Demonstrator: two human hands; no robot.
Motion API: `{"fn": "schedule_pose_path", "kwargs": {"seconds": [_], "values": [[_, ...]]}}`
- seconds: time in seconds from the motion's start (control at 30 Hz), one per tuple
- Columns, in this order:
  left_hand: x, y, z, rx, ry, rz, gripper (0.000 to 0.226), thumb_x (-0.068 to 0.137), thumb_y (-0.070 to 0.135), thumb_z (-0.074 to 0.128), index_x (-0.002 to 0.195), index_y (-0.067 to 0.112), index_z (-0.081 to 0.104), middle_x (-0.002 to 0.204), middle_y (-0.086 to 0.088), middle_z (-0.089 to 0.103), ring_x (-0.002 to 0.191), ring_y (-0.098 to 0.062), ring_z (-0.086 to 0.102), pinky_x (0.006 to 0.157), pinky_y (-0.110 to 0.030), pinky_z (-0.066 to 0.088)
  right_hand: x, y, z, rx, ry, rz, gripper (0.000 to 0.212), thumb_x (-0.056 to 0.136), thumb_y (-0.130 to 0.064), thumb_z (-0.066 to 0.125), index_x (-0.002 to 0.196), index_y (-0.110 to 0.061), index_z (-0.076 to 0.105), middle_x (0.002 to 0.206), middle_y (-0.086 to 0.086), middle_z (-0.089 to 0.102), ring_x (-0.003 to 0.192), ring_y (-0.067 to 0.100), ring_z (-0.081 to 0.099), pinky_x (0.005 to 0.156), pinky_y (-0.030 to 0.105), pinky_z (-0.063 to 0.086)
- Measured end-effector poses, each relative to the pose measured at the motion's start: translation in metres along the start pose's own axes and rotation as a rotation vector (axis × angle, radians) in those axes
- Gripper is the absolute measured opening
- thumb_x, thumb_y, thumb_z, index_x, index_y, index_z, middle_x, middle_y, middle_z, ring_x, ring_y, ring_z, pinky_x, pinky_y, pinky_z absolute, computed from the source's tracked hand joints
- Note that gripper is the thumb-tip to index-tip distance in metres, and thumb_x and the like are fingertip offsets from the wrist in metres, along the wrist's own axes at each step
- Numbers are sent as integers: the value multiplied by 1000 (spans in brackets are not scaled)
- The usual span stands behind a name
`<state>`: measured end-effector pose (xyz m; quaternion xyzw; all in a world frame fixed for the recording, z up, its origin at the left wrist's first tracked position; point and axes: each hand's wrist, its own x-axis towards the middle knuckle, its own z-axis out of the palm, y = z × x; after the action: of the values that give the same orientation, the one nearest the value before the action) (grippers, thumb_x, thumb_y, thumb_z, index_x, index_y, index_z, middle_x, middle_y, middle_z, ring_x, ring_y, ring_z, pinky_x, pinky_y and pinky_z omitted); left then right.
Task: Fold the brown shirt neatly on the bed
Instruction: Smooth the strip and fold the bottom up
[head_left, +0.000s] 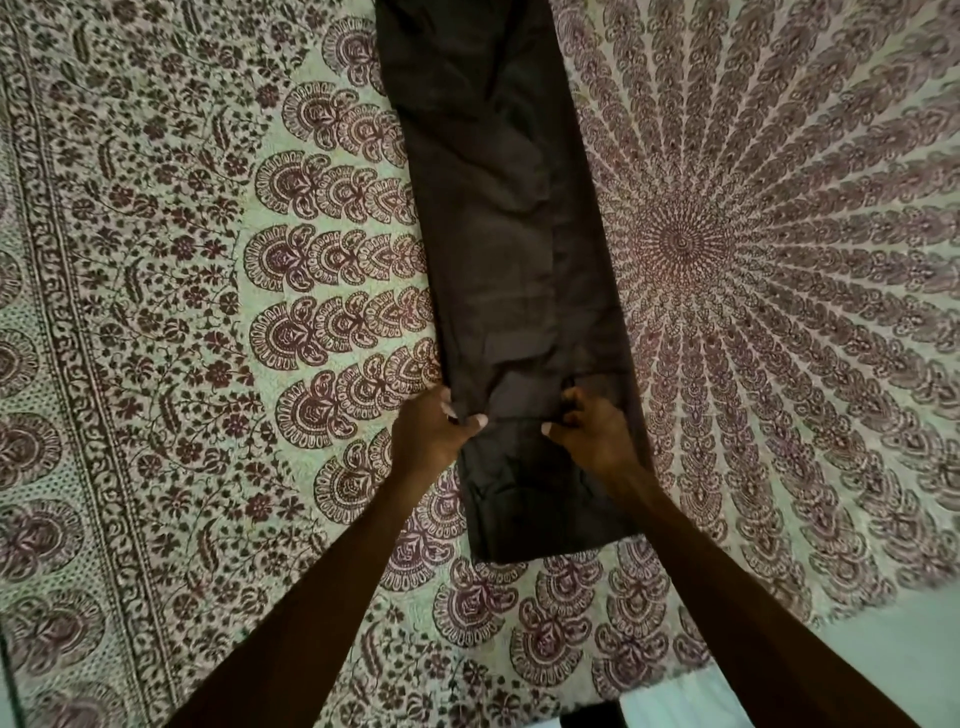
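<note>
The brown shirt (498, 249) lies on the bed as a long narrow strip, running from the top edge of the view down to a near end close to me. A folded edge crosses the strip near its lower part. My left hand (434, 434) pinches that edge at the strip's left side, thumb on top. My right hand (592, 431) grips the same edge toward the right side, fingers curled into the cloth. Both forearms reach in from the bottom of the view.
A patterned bedspread (208, 312) with maroon paisley and a large mandala (680, 241) covers the bed. Its near edge ends at the lower right, where a pale surface (893, 649) shows.
</note>
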<state>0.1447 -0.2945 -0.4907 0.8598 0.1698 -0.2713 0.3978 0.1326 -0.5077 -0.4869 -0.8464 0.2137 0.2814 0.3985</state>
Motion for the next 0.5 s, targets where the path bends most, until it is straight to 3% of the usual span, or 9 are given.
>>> {"fn": "schedule_pose_path", "kwargs": {"seconds": [0.13, 0.27, 0.33, 0.4, 0.5], "values": [[-5, -1, 3, -8, 41, -44, 33, 75, 28, 78, 98, 12, 61, 74, 4, 64, 79, -24, 67, 73, -35, 52, -3, -3, -2, -64, 63, -67, 31, 80, -19, 75, 109, -12, 66, 83, 6, 70, 77, 13, 62, 70, 24, 48], [-13, 3, 7, -35, 136, -29, 31, 78, 19, 75, 103, 11, 58, 71, 5, 59, 77, -23, 64, 72, -34, 49, -5, 0, -2, -54, 93, -76, 28, 79, -19, 75, 105, -15, 68, 80, 5, 70, 80, 17, 67, 69, 21, 48], [-15, 6, 9, -78, 194, -16, 41, 78, 16, 75, 111, 11, 52, 84, -4, 63, 78, -21, 60, 77, -39, 51, -3, -2, -2, -49, 110, -70, 31, 78, -18, 75, 108, -14, 67, 85, 7, 71, 86, 20, 68, 69, 16, 41], [-13, 8, 10, -54, 310, 59, 60, 75, 17, 76, 126, 11, 45, 112, -11, 59, 98, -26, 59, 87, -41, 50, -1, -4, -3, -29, 136, -53, 36, 78, -18, 77, 111, -13, 64, 90, 8, 72, 90, 22, 68, 71, 17, 40], [-8, 14, 9, 221, 452, 260, 66, 81, 26, 69, 139, 13, 41, 137, -14, 44, 123, -31, 46, 101, -45, 42, -3, -11, -5, -79, 197, -124, 50, 76, -22, 77, 120, -14, 54, 107, 10, 67, 99, 26, 63, 79, 24, 44]]}}
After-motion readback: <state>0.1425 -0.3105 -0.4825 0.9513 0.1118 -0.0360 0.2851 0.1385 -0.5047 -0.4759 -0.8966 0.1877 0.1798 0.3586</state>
